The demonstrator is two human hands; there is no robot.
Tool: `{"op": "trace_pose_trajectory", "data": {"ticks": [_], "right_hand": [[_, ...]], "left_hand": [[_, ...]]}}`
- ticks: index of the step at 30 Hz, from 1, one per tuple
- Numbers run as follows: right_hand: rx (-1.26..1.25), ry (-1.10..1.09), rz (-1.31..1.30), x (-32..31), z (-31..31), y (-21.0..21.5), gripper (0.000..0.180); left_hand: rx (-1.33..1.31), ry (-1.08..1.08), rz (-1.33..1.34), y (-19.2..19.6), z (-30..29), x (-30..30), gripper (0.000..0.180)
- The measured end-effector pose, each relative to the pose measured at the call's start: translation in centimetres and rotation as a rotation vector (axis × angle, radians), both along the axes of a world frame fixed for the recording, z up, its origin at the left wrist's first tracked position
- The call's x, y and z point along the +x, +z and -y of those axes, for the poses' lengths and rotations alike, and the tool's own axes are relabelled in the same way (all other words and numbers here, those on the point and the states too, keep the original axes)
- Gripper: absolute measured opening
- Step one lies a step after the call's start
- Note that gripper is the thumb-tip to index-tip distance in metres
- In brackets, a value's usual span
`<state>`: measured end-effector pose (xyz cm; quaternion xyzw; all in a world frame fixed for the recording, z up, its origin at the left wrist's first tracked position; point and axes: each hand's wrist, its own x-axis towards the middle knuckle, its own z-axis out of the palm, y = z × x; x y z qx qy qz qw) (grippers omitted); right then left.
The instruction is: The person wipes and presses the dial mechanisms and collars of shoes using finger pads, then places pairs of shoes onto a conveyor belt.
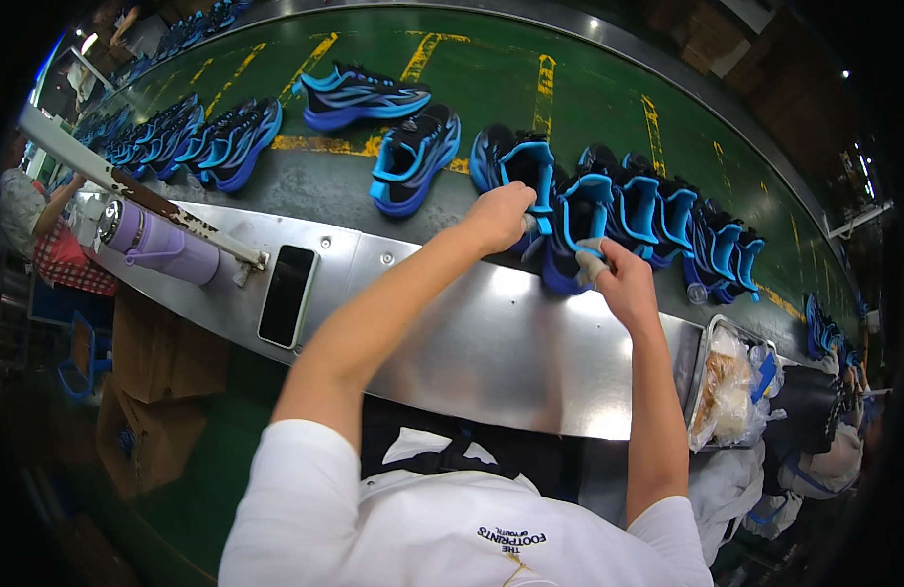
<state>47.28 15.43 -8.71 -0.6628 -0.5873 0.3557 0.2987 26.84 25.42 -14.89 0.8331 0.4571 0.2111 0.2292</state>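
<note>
My left hand (501, 217) is closed on the heel collar of a black and blue sneaker (532, 161) standing on the green belt. Beside it, my right hand (623, 279) pinches the heel edge of another sneaker (581, 210), whose bright blue lining faces me. Pale covers wrap some of my fingertips. Both shoes stand with their heels toward me, over the far edge of the steel ledge (452, 342). To the left, a single sneaker (413, 161) sits apart, and one more sneaker (362, 98) lies behind it, turned sideways.
More sneakers (657, 210) line the belt (491, 59) at right, with further rows (227, 147) at left. A phone (288, 296), a purple bottle (163, 245) and a metal bar (129, 181) occupy the ledge's left. A tray of plastic bags (730, 386) sits right. Cardboard boxes (163, 342) are below left.
</note>
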Motion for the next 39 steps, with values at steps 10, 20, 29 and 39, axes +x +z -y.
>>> {"op": "trace_pose_trajectory", "data": {"ticks": [10, 20, 29, 39], "right_hand": [[-0.356, 0.255, -0.107, -3.3, 17.2, 2.6, 0.031], [0.644, 0.173, 0.392, -2.8, 10.4, 2.5, 0.032], [0.1, 0.178, 0.101, -2.1, 9.9, 0.6, 0.038], [0.39, 0.397, 0.463, -3.0, 15.4, 1.2, 0.045]], "left_hand": [[-0.378, -0.367, 0.154, 4.5, 20.4, -9.7, 0.03], [0.252, 0.126, 0.196, 5.9, 18.4, -5.9, 0.043], [-0.016, 0.17, 0.123, 5.9, 19.3, -3.5, 0.047], [0.234, -0.013, -0.054, 4.1, 21.2, -3.5, 0.039]]}}
